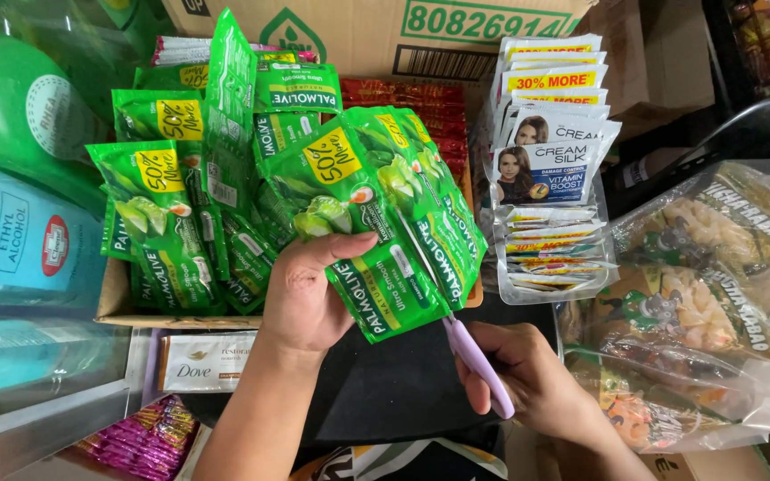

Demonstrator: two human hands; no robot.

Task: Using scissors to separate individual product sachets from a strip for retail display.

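My left hand (pixel 307 298) grips a strip of green sachets (pixel 376 223) with yellow corner patches, holding it up over a cardboard tray. My right hand (pixel 536 379) holds scissors with purple handles (pixel 479 361); the blades run up between two of the green sachets near the strip's right side. More strips of the same green sachets (pixel 171 214) hang and lie in the tray to the left.
A clear holder of white sachets (pixel 550 160) stands to the right. Clear bags of snack packs (pixel 706 303) lie at the far right. A cardboard box (pixel 385 31) sits behind, blue and green bottles (pixel 20 232) on the left, pink sachets (pixel 149 441) below.
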